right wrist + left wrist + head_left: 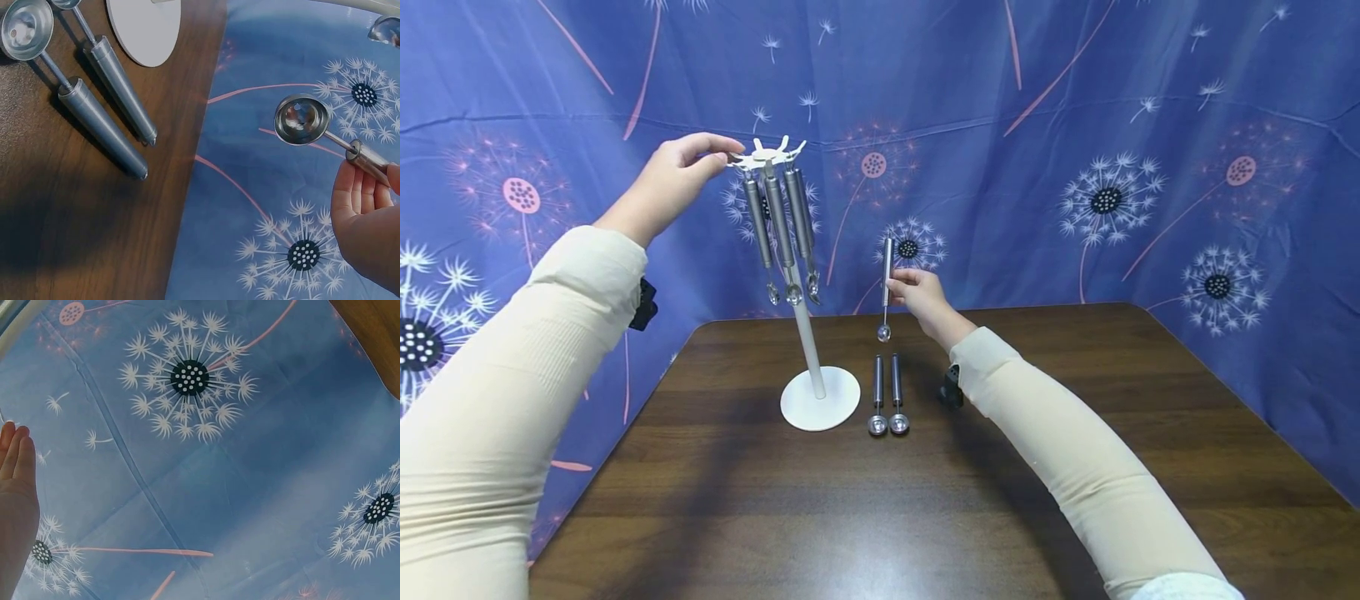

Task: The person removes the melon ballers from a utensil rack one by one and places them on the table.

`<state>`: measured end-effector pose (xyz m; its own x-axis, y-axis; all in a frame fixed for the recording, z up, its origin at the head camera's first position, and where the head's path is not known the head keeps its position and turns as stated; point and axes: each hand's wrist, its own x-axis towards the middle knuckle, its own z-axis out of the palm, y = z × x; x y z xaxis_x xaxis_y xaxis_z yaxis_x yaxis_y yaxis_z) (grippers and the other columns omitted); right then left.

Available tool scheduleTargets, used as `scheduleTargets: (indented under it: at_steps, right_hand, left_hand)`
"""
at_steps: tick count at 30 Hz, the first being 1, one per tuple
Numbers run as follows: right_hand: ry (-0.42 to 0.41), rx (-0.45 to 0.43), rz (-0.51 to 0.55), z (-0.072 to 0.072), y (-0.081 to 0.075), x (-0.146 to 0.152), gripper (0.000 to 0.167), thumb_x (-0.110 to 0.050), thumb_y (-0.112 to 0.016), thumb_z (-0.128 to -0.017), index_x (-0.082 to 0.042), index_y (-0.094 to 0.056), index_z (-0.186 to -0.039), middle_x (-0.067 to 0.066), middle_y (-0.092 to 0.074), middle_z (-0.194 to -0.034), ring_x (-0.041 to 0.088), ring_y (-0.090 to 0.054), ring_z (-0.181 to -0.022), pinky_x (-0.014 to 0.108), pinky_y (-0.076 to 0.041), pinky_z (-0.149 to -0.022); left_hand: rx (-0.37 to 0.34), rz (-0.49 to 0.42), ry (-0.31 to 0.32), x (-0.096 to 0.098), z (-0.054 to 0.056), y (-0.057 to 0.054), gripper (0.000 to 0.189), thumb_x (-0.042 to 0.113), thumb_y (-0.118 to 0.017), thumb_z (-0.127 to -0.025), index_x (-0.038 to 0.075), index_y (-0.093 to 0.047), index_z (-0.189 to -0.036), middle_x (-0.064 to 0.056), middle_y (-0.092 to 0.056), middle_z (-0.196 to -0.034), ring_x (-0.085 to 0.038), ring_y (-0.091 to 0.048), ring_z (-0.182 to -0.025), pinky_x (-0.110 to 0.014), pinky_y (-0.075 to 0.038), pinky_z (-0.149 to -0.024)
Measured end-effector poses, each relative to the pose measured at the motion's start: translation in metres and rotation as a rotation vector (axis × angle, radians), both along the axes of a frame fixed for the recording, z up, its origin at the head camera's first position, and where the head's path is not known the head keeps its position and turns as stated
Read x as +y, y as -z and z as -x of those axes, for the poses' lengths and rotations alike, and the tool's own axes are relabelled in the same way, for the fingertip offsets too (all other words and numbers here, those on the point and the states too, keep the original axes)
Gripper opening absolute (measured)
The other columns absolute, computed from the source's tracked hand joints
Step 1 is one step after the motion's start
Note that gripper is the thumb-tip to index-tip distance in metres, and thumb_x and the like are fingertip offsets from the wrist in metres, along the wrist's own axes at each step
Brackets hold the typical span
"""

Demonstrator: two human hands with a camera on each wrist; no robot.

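Observation:
A white stand point(821, 417) with a round base, a post and a ring of hooks on top is on the table. At its top, my left hand point(679, 177) pinches one of the hooks point(737, 160) between thumb and fingers. Several steel-handled utensils point(780, 221) hang from the hooks with their scoop ends down. My right hand point(927, 302) holds a steel melon baller point(302, 120) by its handle, bowl downward, to the right of the stand. In the left wrist view only part of the left hand point(15, 506) shows.
Two more melon ballers, one on the left point(877, 423) and one on the right point(898, 423), lie side by side on the brown wooden table point(865, 517), just right of the base. A blue dandelion-print cloth point(970, 208) hangs behind the table.

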<state>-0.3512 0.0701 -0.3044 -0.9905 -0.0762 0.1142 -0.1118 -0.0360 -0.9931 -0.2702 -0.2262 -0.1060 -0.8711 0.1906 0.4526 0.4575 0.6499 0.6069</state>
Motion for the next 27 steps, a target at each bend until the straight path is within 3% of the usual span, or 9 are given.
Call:
scheduleTargets:
  at_steps: [6,15,21,27]
  right_hand:
    - [-0.002,-0.007,-0.038,-0.001,0.001,0.004,0.035,-0.007,-0.058,-0.096,0.007,-0.055,-0.129,0.013,-0.062,-0.108,0.013,-0.059,-0.081,0.038,-0.053,-0.096]
    - [-0.003,-0.049,-0.07,-0.003,0.008,0.013,0.037,-0.008,-0.059,-0.096,0.006,-0.055,-0.13,0.009,-0.06,-0.104,0.008,-0.058,-0.077,0.029,-0.056,-0.088]
    - [-0.003,-0.045,-0.029,-0.004,0.013,0.017,0.036,-0.004,-0.058,-0.096,0.011,-0.053,-0.129,0.008,-0.059,-0.1,0.008,-0.058,-0.074,0.041,-0.052,-0.098]
    - [-0.015,-0.071,-0.018,-0.005,0.016,0.021,0.036,-0.004,-0.057,-0.096,0.011,-0.052,-0.129,0.005,-0.057,-0.096,0.009,-0.058,-0.076,0.048,-0.046,-0.105]
  left_hand:
    - [-0.018,-0.019,-0.025,-0.001,-0.002,0.001,0.035,0.033,-0.045,-0.102,0.023,-0.059,-0.133,0.001,-0.052,-0.14,-0.014,-0.046,-0.127,-0.039,-0.03,-0.116]
    - [-0.014,-0.103,0.025,0.0,0.003,0.01,0.037,0.031,-0.045,-0.102,0.016,-0.057,-0.134,0.0,-0.052,-0.138,-0.008,-0.05,-0.121,-0.033,-0.034,-0.115]
    - [-0.013,-0.179,0.06,0.002,0.005,0.012,0.039,0.024,-0.044,-0.103,0.006,-0.054,-0.137,-0.005,-0.05,-0.14,-0.006,-0.052,-0.122,-0.021,-0.039,-0.11]
    - [-0.019,-0.191,0.063,0.006,0.005,0.01,0.043,0.021,-0.039,-0.104,0.001,-0.047,-0.141,-0.012,-0.045,-0.145,-0.009,-0.053,-0.122,-0.021,-0.04,-0.109]
